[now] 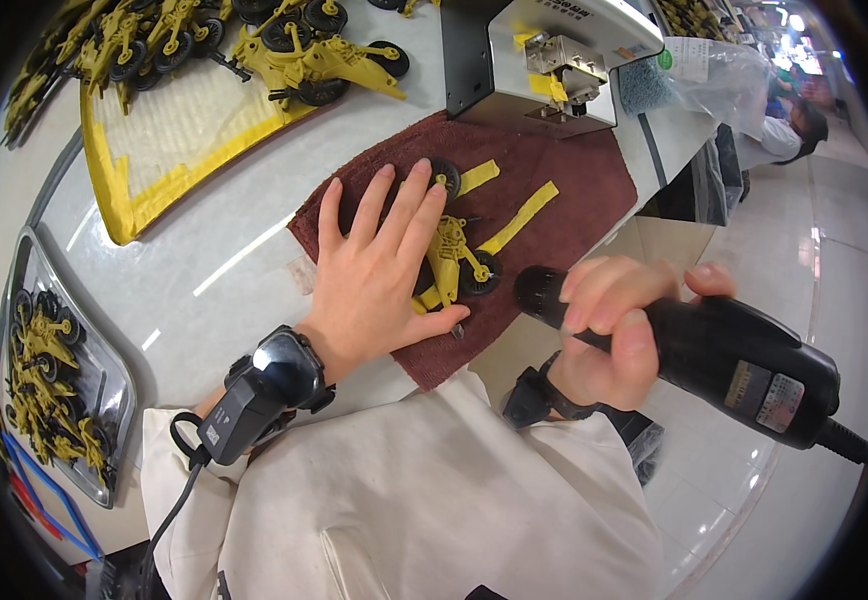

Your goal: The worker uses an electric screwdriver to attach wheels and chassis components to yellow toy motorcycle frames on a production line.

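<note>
Two hands working: left hand (pixel 379 270) flat, pinning light, brittle-looking yellow toy (pixel 447 262) on the towel (pixel 564 215); right hand (pixel 609 335) gripping heavy black driver (pixel 714 355) beside the towel.

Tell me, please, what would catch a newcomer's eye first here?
The left hand pressing a yellow toy flat onto the maroon towel at centre. Beside it, the right hand grips a black power tool aimed at the toy. Heaps of yellow toys fill the tray at the left edge.
</note>
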Demonstrator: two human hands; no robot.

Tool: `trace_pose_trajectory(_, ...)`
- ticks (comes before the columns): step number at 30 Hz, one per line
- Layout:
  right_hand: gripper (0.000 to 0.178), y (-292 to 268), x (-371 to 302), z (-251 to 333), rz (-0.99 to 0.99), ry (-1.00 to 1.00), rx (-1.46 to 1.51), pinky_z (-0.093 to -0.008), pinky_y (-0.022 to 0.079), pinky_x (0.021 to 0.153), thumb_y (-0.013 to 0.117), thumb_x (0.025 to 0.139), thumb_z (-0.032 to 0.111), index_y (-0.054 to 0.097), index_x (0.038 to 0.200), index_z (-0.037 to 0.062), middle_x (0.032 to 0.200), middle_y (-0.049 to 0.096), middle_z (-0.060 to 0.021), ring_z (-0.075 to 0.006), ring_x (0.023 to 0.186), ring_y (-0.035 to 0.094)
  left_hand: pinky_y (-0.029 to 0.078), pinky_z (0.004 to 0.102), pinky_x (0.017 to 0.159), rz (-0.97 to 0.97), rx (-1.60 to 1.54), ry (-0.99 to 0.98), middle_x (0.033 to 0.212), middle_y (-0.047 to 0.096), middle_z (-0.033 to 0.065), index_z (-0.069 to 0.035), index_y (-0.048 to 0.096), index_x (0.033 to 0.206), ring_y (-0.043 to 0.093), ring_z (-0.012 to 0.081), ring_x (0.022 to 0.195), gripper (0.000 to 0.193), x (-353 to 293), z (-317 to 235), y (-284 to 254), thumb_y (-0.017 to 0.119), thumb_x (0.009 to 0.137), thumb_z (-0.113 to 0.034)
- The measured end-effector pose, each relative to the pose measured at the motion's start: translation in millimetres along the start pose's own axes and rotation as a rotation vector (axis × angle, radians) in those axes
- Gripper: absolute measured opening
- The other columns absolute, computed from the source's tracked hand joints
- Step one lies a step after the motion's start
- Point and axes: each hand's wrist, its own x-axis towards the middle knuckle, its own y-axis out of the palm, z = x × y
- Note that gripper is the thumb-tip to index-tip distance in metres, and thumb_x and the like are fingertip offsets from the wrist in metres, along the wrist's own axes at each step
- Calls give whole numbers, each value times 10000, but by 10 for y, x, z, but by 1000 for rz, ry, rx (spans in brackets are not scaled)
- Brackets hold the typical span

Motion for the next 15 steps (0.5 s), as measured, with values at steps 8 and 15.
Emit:
trace_pose_trajectory(8, 588, 7, -7, -155, 31, 126, 22, -354, 494, 587, 567, 757, -156, 296, 1242, 37, 750, 560, -130, -201, 587, 556, 173, 552, 1068, 11, 4, 4, 1461, 343, 133, -40, 376, 1363, 342, 356, 1302, 1020, 43, 11, -17, 770, 566, -540)
trace_pose_trajectory(15, 544, -5, 30, -140, 167, 94, 1, -367, 487, 587, 598, 727, -173, 331, 1149, 42, 776, 560, -129, -207, 608, 559, 187, 572, 1063, 40, 4, -12, 1473, 338, 123, -54, 372, 1381, 349, 340, 1314, 1013, 37, 0, -50, 758, 584, -544)
